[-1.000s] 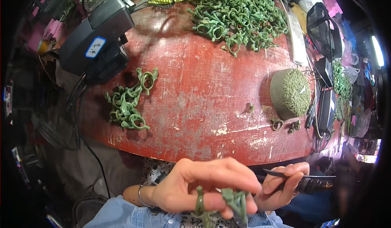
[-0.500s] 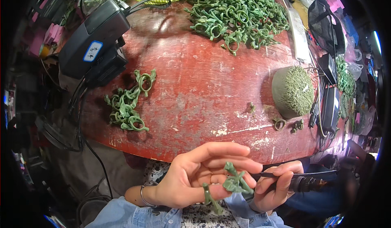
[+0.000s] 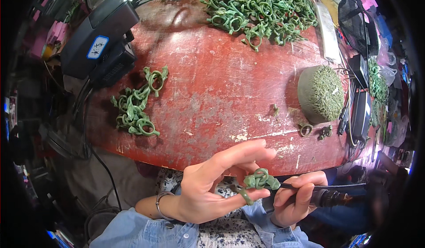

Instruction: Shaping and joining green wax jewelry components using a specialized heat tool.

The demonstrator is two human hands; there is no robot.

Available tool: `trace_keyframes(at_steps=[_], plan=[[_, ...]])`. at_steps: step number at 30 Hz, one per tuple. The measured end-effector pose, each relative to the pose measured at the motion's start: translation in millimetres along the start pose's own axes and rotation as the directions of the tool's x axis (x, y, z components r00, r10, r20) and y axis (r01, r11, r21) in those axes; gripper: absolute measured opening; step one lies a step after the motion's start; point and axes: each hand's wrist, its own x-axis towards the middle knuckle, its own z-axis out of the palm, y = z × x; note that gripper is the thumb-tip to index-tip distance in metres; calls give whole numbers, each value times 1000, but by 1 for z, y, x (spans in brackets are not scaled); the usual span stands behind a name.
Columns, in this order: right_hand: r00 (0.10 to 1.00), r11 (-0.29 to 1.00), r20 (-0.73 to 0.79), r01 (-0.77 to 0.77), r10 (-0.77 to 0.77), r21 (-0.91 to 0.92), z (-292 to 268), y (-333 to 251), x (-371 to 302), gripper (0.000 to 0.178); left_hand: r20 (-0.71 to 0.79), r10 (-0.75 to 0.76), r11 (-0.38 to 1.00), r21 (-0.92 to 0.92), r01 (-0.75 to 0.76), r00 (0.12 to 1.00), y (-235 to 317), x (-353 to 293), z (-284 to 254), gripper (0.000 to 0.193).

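My left hand (image 3: pixel 212 181) is raised in front of the table's near edge, its index finger stretched out. Near its thumb tip and curled fingers it holds a green, twisted ring piece (image 3: pixel 261 179) with leaf-like ends. A second green ring (image 3: pixel 246 197) appears to sit around the thumb. My right hand (image 3: pixel 299 199) pinches a thin black pen-like tool (image 3: pixel 336 187), whose tip reaches to the ring piece. Whether it touches cannot be made out. Below the tool, a dark ribbed part (image 3: pixel 330 198) shows beside the right hand.
On the red worn table (image 3: pixel 203 88) lie a small pile of green rings (image 3: pixel 135 111) at left and a large heap (image 3: pixel 261 9) at the back. A round block with a rough green top (image 3: pixel 325 93) stands right, near loose rings (image 3: pixel 305 130) and cables. A black device (image 3: pixel 104 35) stands back left.
My left hand has turned, bringing the ring piece round so its loops show, and its index finger has lifted. The view has shifted slightly; the right hand keeps its tool.
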Motion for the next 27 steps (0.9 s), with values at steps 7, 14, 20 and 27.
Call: trace_keyframes(at_steps=[7, 14, 20, 27], plan=[[996, 991, 68, -49, 58, -122, -6, 2, -3, 32, 41, 133, 976, 167, -139, 990, -7, 5, -6, 42], [996, 985, 51, 84, -77, -149, 5, 9, -1, 31, 31, 134, 969, 204, -138, 990, -4, 5, -5, 38], [994, 983, 41, 105, -100, -148, 4, 11, -1, 30, 50, 175, 948, 261, -182, 983, -5, 4, -7, 34], [959, 957, 55, 282, -278, -63, 2, 1, 1, 30, 62, 293, 897, 327, -296, 954, -4, 1, 2, 37]])
